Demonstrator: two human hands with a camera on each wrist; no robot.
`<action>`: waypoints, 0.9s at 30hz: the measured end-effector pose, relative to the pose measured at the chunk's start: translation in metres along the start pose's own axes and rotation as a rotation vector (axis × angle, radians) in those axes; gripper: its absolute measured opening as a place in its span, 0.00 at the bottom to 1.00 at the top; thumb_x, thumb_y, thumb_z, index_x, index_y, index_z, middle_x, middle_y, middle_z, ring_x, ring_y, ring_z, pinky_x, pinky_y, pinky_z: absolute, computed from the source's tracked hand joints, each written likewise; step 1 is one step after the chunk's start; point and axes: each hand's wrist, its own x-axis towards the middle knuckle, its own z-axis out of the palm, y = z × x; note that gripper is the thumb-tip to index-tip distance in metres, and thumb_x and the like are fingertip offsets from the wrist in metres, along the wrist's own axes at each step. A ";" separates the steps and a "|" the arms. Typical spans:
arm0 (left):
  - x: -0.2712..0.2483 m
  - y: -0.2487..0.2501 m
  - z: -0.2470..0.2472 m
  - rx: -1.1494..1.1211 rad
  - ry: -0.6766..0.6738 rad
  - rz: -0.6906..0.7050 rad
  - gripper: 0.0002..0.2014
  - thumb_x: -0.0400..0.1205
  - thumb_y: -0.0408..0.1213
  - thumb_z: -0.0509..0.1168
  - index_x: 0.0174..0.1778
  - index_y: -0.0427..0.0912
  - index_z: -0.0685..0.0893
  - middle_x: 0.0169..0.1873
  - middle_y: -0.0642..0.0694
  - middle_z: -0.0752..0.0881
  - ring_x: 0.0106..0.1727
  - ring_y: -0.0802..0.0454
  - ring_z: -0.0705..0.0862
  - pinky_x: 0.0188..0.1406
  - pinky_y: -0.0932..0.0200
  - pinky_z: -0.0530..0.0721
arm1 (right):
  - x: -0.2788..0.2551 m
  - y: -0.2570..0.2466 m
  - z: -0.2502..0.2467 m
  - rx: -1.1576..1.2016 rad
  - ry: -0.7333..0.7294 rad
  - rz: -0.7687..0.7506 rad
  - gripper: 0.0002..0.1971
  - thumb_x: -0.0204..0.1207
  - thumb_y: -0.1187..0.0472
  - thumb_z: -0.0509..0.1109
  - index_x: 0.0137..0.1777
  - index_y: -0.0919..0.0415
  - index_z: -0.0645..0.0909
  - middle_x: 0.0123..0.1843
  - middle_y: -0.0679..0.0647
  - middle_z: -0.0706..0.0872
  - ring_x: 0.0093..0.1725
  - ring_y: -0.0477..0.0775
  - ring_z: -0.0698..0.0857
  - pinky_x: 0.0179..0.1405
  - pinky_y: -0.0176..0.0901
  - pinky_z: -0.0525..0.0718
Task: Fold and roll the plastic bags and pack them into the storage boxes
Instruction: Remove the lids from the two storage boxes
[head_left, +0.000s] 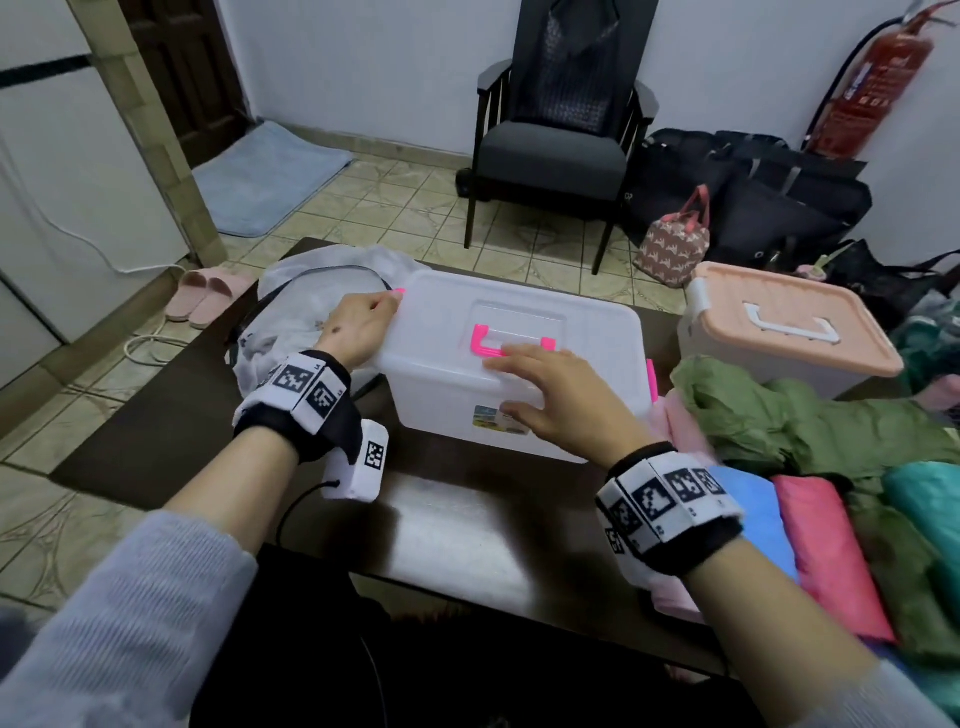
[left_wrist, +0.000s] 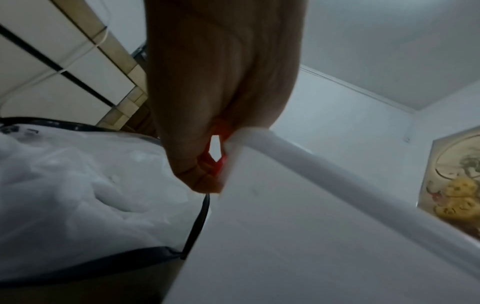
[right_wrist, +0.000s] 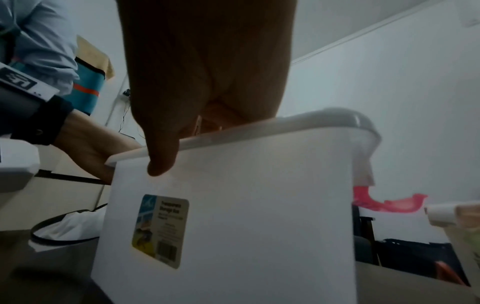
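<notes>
Translucent white plastic storage box (head_left: 498, 384) with pink handle is sitting lidded mid-table (head_left: 467, 519); left hand (head_left: 358, 325) is pinching its pink side latch (left_wrist: 221, 162), right hand (head_left: 556, 400) pressing flat-fingered. Yanking could skid it into the mesh bag (head_left: 311, 291).

The sticker (right_wrist: 160, 230) low on the front wall of the clear storage box (right_wrist: 259, 216), left of centre in the right wrist view, carries a heading that seems to read "Storage Box" above a barcode, its smaller print too blurred to read
</notes>
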 end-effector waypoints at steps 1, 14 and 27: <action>0.000 -0.001 0.000 -0.067 -0.003 -0.018 0.16 0.81 0.50 0.56 0.52 0.48 0.86 0.45 0.44 0.82 0.50 0.46 0.79 0.52 0.51 0.77 | -0.001 -0.001 0.000 0.003 0.001 0.012 0.26 0.77 0.53 0.70 0.75 0.48 0.72 0.78 0.49 0.70 0.80 0.51 0.65 0.78 0.53 0.61; 0.011 -0.002 -0.006 -0.233 -0.046 -0.214 0.18 0.86 0.32 0.54 0.28 0.40 0.71 0.29 0.43 0.71 0.34 0.48 0.67 0.29 0.60 0.69 | -0.006 -0.004 -0.009 0.007 -0.042 0.009 0.21 0.81 0.55 0.65 0.74 0.52 0.72 0.76 0.50 0.74 0.81 0.53 0.62 0.75 0.42 0.54; -0.010 -0.018 -0.001 -0.456 0.004 -0.373 0.09 0.85 0.24 0.52 0.56 0.35 0.76 0.29 0.42 0.75 0.18 0.55 0.78 0.18 0.62 0.79 | 0.005 -0.006 -0.054 0.142 0.437 0.025 0.18 0.80 0.55 0.65 0.70 0.56 0.76 0.59 0.54 0.86 0.53 0.53 0.84 0.53 0.47 0.82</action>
